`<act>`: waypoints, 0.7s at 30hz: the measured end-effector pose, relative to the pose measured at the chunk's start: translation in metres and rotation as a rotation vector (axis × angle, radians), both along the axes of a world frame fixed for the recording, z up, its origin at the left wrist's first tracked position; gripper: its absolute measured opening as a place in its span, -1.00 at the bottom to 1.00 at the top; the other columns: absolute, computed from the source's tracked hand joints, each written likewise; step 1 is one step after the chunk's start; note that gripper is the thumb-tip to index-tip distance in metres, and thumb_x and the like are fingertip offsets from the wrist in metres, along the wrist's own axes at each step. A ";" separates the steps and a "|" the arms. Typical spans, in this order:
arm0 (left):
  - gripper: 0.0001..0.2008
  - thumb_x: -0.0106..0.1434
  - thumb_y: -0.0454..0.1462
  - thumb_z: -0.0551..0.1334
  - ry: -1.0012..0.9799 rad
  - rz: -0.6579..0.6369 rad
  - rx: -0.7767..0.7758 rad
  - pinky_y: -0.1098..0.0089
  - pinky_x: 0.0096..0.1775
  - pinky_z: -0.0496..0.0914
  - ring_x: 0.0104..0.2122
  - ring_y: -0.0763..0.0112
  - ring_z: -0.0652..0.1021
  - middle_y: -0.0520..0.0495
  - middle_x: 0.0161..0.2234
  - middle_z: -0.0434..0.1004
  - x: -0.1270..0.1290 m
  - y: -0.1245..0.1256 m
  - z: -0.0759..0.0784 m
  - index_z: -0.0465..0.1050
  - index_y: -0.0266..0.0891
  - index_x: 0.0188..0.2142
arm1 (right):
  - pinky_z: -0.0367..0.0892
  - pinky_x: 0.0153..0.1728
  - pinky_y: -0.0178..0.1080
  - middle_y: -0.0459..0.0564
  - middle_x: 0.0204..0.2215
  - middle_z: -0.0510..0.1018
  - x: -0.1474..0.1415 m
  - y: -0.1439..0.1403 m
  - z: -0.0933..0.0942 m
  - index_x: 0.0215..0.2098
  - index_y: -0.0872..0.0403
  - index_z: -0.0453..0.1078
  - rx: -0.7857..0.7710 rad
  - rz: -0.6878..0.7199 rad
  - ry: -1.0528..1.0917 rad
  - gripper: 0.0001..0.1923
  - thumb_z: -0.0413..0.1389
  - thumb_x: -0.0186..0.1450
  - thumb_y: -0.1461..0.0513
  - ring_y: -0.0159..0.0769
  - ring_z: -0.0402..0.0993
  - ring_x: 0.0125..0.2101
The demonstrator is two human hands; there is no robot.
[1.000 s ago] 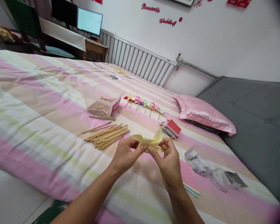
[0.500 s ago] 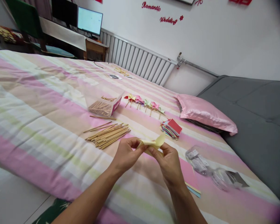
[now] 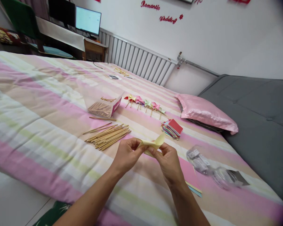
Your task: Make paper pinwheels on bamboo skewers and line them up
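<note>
A pale yellow sheet of paper (image 3: pixel 157 142) is held up above the bed, its corners curled inward. My left hand (image 3: pixel 128 153) pinches its left side between thumb and fingers. On the other side my right hand (image 3: pixel 168 160) grips it near the middle, thumb close to the left one. One corner of the paper sticks up beyond the right fingers. Below and behind the right wrist lie larger pink, yellow and blue paper sheets (image 3: pixel 190 172), partly covered by that arm. Left of my hands is a pile of thin wooden sticks (image 3: pixel 109 136).
A clear plastic box (image 3: pixel 115 106) with short sticks stands behind the pile. Several paper pinwheels (image 3: pixel 146 103) lie in a row beside it. A stack of small coloured squares (image 3: pixel 173 128), clear plastic packages (image 3: pixel 199 160) and a pink pillow (image 3: pixel 207 113) are to the right on the striped bedspread (image 3: pixel 49 131).
Both hands still grip the yellow paper in nearly the same place, and its upright corner has shifted slightly. The whole view has moved a little.
</note>
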State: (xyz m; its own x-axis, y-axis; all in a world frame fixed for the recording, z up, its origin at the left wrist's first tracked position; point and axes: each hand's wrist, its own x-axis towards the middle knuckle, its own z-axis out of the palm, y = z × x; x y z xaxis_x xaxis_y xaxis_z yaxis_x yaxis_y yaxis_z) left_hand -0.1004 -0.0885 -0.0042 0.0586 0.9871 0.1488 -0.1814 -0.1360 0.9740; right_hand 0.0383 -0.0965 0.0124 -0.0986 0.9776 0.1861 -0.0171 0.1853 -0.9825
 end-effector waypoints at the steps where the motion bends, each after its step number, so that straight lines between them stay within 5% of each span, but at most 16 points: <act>1: -0.78 0.01 -0.19 0.33 -0.007 0.000 0.001 0.49 -0.46 0.28 -0.52 0.46 0.44 -0.06 -0.54 0.50 0.000 0.000 0.000 0.50 -0.35 -0.48 | 0.34 -0.10 -0.15 -0.04 -0.26 0.60 0.000 0.000 0.000 -0.20 0.03 0.50 -0.004 0.006 0.005 -0.73 0.23 0.10 0.23 -0.19 0.49 -0.20; 21: -0.71 -0.13 -0.18 0.42 -0.257 -0.047 -0.129 0.50 -0.44 0.34 -0.53 0.50 0.46 -0.04 -0.55 0.52 0.006 -0.003 0.008 0.48 -0.38 -0.50 | 0.35 -0.14 -0.22 -0.05 -0.24 0.60 0.004 0.002 0.003 -0.22 0.05 0.49 -0.044 0.092 0.049 -0.77 0.23 0.12 0.25 -0.23 0.49 -0.23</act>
